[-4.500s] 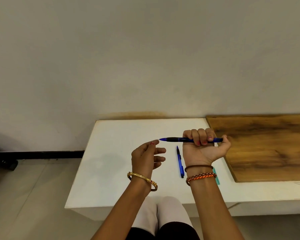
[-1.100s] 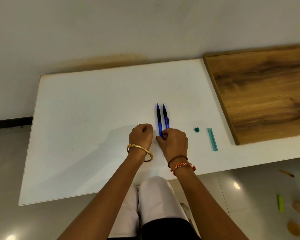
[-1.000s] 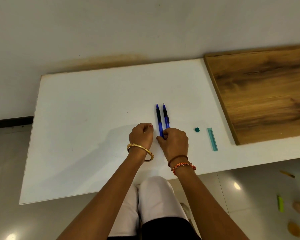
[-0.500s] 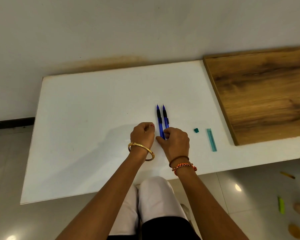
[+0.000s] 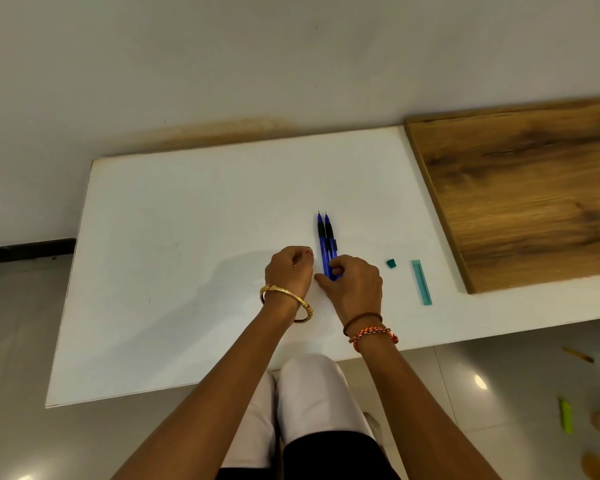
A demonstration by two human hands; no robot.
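white table: we see it run from 9 o'clock toward 3 o'clock, with everything that matters near its front edge.
left hand: curled into a loose fist with nothing in it that we can see, knuckles on the table at 9 o'clock of the pens, just beside them.
blue pens: two, flat on the table, barrels touching, tips toward 12 o'clock.
right hand: fingers curled over the pens' rear ends, thumb lying along their 9 o'clock side, pinching the pair together.
teal cap: loose at 3 o'clock of the right hand, apart from it.
teal tube: further toward 3 o'clock (untouched).
wooden board: at 2 o'clock, bare.
change: seconds ago one pen was in the air in the right fist; now both lie down, and the slight gap between them has closed.
meaning: we judge the lining-up nearly done; only letting go remains.
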